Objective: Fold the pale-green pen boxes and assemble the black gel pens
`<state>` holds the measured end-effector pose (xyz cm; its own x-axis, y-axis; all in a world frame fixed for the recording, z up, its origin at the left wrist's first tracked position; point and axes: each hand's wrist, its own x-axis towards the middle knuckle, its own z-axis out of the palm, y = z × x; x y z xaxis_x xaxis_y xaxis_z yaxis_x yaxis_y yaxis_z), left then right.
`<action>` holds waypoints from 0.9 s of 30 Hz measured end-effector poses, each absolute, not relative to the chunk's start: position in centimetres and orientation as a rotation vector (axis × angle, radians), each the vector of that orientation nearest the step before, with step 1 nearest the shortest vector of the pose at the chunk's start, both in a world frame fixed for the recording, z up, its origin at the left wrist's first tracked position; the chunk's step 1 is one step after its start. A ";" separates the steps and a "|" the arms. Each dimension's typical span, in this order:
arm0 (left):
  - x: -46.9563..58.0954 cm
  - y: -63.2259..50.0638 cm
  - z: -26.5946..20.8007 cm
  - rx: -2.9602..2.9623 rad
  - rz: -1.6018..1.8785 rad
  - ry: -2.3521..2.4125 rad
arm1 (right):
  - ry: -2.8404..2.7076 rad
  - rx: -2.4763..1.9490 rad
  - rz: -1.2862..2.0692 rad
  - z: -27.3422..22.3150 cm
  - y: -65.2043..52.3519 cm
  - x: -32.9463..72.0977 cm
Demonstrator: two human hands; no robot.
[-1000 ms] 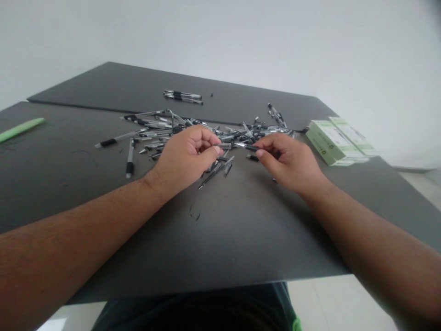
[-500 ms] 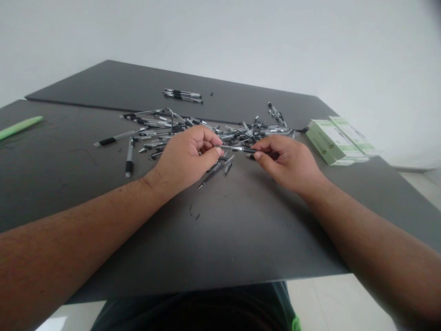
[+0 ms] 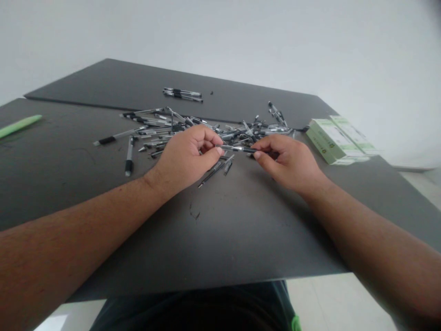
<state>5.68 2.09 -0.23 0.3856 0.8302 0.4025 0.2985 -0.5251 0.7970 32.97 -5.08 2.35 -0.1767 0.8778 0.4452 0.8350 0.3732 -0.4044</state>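
My left hand (image 3: 195, 156) and right hand (image 3: 289, 161) each have a grip clamped on one end of a pen (image 3: 235, 148), held over the tabletop (image 3: 241, 239) beside loose pens (image 3: 155, 133). I seem to be fitting or loosening its parts; that calls for straight alignment. Print on the boxes (image 3: 319, 143) is too small to read.

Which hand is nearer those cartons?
Right. The right hand is left of the green-and-white cartons, not touching; the left hand is farther left, across the held pen.
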 end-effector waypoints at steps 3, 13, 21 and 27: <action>5.7 2.1 -0.3 2.038 1.100 0.950 | -2.031 -1.478 0.097 2.4 -5.1 32.9; 5.6 1.9 -0.3 2.074 1.056 0.971 | -2.056 -1.472 0.098 2.3 -5.1 32.8; 5.5 1.6 0.0 2.091 0.973 0.939 | -2.081 -1.448 0.108 2.4 -5.2 32.7; 5.6 1.4 0.0 2.076 0.960 0.926 | -2.102 -1.425 0.109 2.3 -5.2 32.7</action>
<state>5.56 1.39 -0.03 0.4797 0.8050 0.3492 0.3193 -0.5308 0.7850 32.67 -5.16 2.31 -0.2518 0.8705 0.4228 0.8223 0.4229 -0.3809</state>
